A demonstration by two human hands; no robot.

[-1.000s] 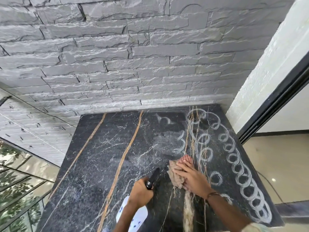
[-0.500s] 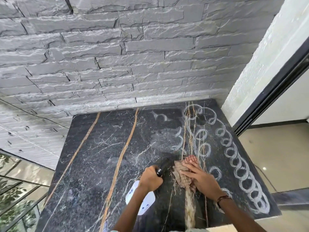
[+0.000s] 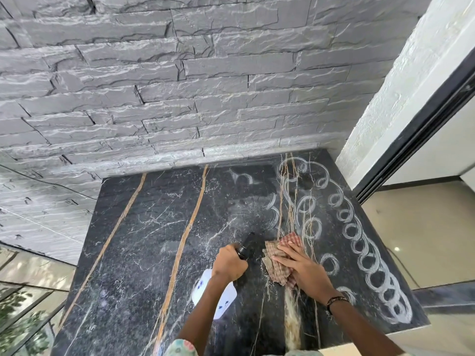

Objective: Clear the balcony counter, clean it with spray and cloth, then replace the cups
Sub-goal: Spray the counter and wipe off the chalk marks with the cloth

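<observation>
The black marble counter (image 3: 144, 247) with orange veins carries white looping smear marks along its right side. My left hand (image 3: 230, 264) grips the neck of a white spray bottle (image 3: 221, 301) with a black nozzle that points away from me over the counter. My right hand (image 3: 303, 269) presses flat, fingers straight, on a crumpled checked cloth (image 3: 276, 255) lying on the counter just right of the nozzle. No cups are in view.
A grey stone wall (image 3: 180, 86) backs the counter. A white wall and dark door frame (image 3: 421, 129) stand at the right, with a beige floor (image 3: 424, 232) beyond. Glass railing with foliage (image 3: 23, 312) lies at the lower left.
My right hand has shifted the cloth slightly away from me and spread it; more of its checked pattern shows. The spray bottle hand stays beside it, and the view has tilted a little.
</observation>
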